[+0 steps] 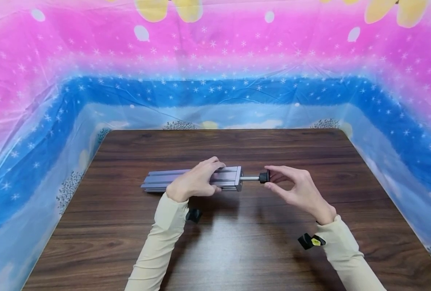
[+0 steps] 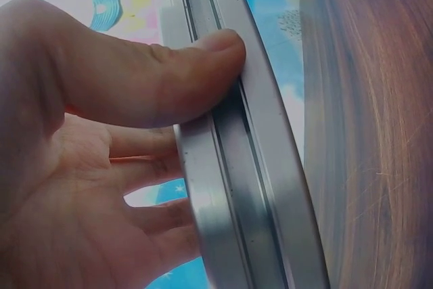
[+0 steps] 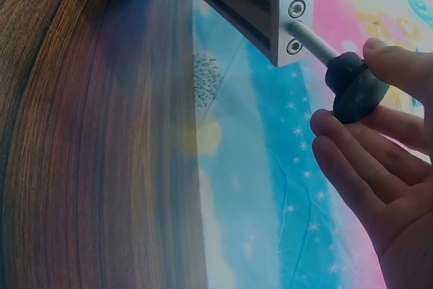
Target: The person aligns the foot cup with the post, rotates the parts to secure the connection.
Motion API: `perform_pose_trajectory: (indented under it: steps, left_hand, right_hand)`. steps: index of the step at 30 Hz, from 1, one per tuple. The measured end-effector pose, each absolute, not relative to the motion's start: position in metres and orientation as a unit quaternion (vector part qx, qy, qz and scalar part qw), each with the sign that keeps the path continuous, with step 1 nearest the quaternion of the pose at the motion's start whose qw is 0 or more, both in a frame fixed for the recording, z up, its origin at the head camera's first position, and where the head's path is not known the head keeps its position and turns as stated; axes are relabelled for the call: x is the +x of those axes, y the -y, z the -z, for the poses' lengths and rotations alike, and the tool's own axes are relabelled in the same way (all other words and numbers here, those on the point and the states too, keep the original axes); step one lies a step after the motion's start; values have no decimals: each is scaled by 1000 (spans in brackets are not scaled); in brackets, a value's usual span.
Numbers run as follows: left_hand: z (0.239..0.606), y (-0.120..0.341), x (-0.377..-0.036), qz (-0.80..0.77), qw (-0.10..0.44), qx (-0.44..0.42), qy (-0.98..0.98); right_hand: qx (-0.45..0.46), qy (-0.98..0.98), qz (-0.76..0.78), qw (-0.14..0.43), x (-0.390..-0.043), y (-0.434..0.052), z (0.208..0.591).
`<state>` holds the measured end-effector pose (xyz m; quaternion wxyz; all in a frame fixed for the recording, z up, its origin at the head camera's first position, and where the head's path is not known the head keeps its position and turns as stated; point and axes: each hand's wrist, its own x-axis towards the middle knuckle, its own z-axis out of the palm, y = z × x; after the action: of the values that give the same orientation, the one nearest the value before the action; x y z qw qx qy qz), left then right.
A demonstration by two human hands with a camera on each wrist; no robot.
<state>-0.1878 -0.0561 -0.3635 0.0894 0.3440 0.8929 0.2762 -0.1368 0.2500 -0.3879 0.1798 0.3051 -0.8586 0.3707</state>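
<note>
Backdrop: printed plastic sheet [image 1: 215, 60], pink above, blue with white stars below, wraps the back and both sides of the workspace.

Counter [image 1: 237, 250]: dark wood grain, rounded far corners, glare patch near the front middle.

Metal bar [image 1: 186, 180]: silver, slotted along its length, lying lengthwise left to right over the middle of the counter. Its left end sits on or just above the wood; cannot tell which. Square right end face carries two round holes, seen in the right wrist view [image 3: 292, 26].

Left hand [image 1: 195, 182]: laid over the right half of the bar, fingers curled around it, thumb pressed into the long slot [image 2: 203, 65]. Grasping the bar.

Right hand [image 1: 299, 190]: just off the bar's right end, palm open toward the bar, thumb and fingers [image 3: 396, 59] pinching the black knob.

Both sleeves [image 1: 157, 242]: cream, with a black strap at each wrist.

Rod [image 1: 250, 178]: thin, threaded, silver, sticking out of the bar's end face.

Knob [image 1: 264, 176]: black, round, on the outer end of the rod, well clear of the end face.
</note>
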Motion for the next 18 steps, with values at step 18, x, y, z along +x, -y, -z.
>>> perform_pose_trajectory:
  steps: [18]
  left_hand:
    - [366, 57, -188, -272, 84, 346, -894]
  right_hand:
    - [245, 882, -374, 148, -137, -246, 391]
